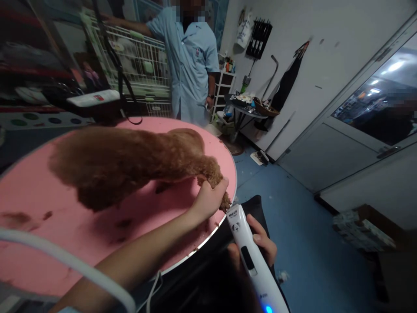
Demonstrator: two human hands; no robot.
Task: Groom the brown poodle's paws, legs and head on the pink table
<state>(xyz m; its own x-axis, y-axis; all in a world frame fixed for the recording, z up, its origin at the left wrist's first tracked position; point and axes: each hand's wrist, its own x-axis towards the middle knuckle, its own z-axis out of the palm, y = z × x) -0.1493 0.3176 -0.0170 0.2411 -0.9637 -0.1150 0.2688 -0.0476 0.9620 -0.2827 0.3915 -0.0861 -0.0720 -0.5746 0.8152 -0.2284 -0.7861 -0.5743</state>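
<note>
A curly brown dog [130, 161] stands on a round pink grooming table [29, 261], its near leg stretched toward the table's edge. My left hand [211, 198] is closed around that leg, and the paw [225, 202] sticks out past my fingers. In my right hand [260, 243] is a white pet hair clipper [249, 254] with a blue light glowing at its lower end. The clipper's head is right at the paw; whether the blade touches the fur I cannot tell. Loose brown hair [124, 222] lies on the tabletop.
A white curved tube [68, 256] crosses the lower left, with a thin cable [154, 289] near it. Behind the table stands a person in a light blue coat [192, 65] beside a wire cage [143, 61]. A side table [250, 111] holds clutter. Cardboard boxes [365, 230] sit at right.
</note>
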